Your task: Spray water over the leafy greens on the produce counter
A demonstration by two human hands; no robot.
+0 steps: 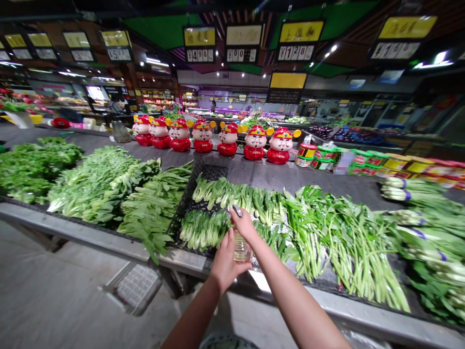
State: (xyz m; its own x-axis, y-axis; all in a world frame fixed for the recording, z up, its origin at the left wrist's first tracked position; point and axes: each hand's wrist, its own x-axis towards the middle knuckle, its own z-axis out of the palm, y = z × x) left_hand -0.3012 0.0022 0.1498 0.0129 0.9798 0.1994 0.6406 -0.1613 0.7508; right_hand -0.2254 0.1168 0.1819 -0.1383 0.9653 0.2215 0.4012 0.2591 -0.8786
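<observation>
A clear, ribbed spray bottle with a little liquid in it is held upright over the front of the vegetable stand. My left hand wraps around its lower body from the left. At the top, my right hand is closed on its head, where a grey nozzle points forward. Just beyond lie small bok choy in a black crate, with a second row of bok choy behind. To the right, leafy long-stemmed greens spread over the mesh.
Leafy bunches cover the stand on the left; tied greens lie far right. Red figurines and stacked tins line the back. A metal edge runs along the front. On the floor sits a grey crate.
</observation>
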